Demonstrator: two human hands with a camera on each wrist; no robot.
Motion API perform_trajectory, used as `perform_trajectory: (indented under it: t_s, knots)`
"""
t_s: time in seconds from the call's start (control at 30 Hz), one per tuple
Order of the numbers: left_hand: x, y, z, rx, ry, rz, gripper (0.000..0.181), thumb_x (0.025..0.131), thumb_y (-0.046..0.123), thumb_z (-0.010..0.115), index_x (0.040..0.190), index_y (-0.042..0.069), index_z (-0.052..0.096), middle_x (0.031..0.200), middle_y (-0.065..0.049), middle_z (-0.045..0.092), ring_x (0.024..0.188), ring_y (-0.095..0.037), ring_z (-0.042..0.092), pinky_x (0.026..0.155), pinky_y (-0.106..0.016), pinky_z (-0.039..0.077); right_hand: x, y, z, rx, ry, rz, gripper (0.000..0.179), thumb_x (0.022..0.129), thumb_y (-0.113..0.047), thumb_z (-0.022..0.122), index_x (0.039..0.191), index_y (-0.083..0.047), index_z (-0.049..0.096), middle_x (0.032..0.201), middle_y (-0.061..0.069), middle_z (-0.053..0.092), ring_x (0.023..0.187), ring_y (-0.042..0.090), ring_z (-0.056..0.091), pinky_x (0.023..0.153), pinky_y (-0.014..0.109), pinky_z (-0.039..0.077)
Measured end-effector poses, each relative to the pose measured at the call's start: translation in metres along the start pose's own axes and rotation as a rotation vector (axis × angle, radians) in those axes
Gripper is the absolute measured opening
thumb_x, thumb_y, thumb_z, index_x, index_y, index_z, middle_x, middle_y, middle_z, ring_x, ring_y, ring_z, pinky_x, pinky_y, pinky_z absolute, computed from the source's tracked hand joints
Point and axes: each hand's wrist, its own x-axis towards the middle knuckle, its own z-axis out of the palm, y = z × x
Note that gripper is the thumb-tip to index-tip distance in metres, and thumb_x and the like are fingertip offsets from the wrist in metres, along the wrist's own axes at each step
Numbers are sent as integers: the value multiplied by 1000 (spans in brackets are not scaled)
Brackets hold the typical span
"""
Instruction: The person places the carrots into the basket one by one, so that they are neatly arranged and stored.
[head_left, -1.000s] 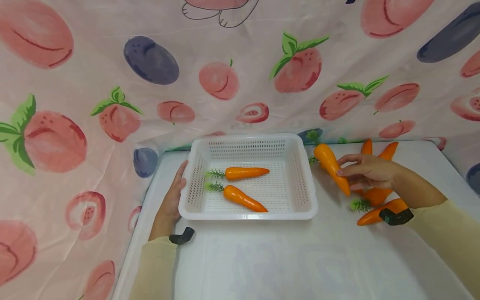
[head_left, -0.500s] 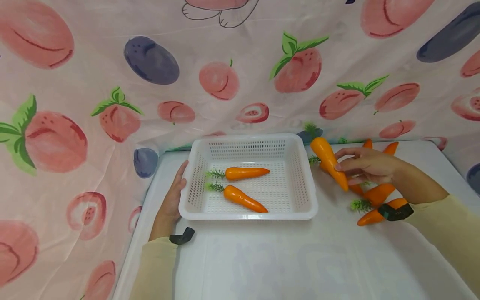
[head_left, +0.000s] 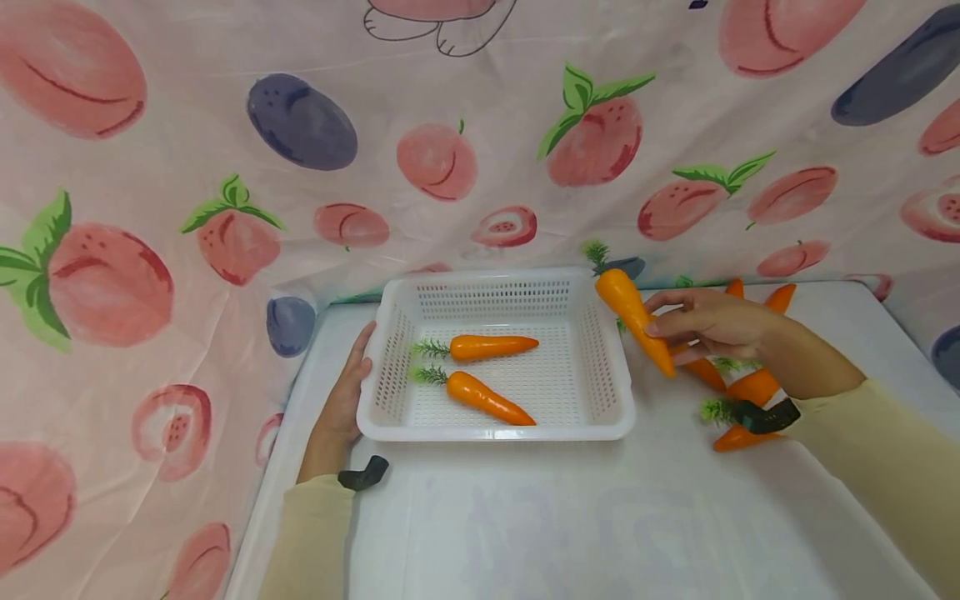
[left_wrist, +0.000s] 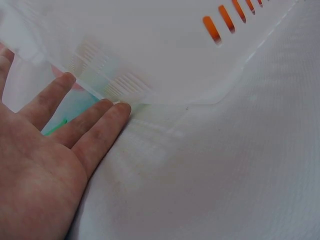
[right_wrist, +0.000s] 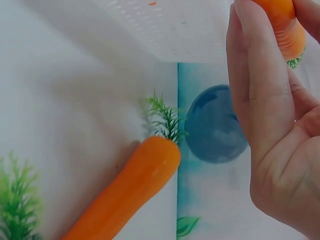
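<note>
Carrot (head_left: 632,315) pinched just beside the right rim of the basket (head_left: 495,433)

It is tilted, leafy top far and left, tip near and right. The white basket stands by the far edge of the worktop (head_left: 540,517), where a fruit-print cloth (head_left: 517,108) rises; a wide stretch of white surface spreads on its near side. Inside, two carrots (head_left: 495,347) lie apart, mesh floor showing to their right. Loose carrots (head_left: 753,386) lie at right, partly hidden by the right hand (head_left: 712,323) and forearm. That forearm slants in from near right; thumb and fingers pinch the carrot. The left hand (head_left: 347,400), fingers straight and spread, touches the basket's left side.
</note>
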Motion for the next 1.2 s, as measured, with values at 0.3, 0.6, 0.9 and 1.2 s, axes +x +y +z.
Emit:
perform_trajectory:
  t_s: [0.3,0.6,0.9,1.2]
  knots:
    - [0,1,0,12,5,-13,66,102,44,52,160,44,20,168,-3,26,140,-20,46,103,-33,49,8,-15,10,-42,-30,-26,63,100,-24,67,147,-3,31,115,4,70,102,23,72,86,42,60]
    - [-1,1,-1,10,-14,-5,65,104,42,50,161,42,19,168,-2,24,140,-18,46,104,-31,48,16,-32,21,-94,-57,-30,62,98,-26,69,145,-3,36,116,4,71,102,22,70,85,39,61]
    - [-2,0,-2,14,-24,-9,65,105,41,48,161,42,17,169,-1,22,140,-16,44,104,-29,47,19,-48,35,-113,-66,-17,57,97,-24,71,141,-4,41,115,7,70,100,26,69,81,37,61]
    - [-1,-1,-2,4,-21,-12,66,104,44,51,161,42,17,166,1,27,137,-17,47,102,-31,49,24,-56,45,-134,-91,-36,53,95,-24,72,136,-5,45,115,9,70,101,28,70,83,39,61]
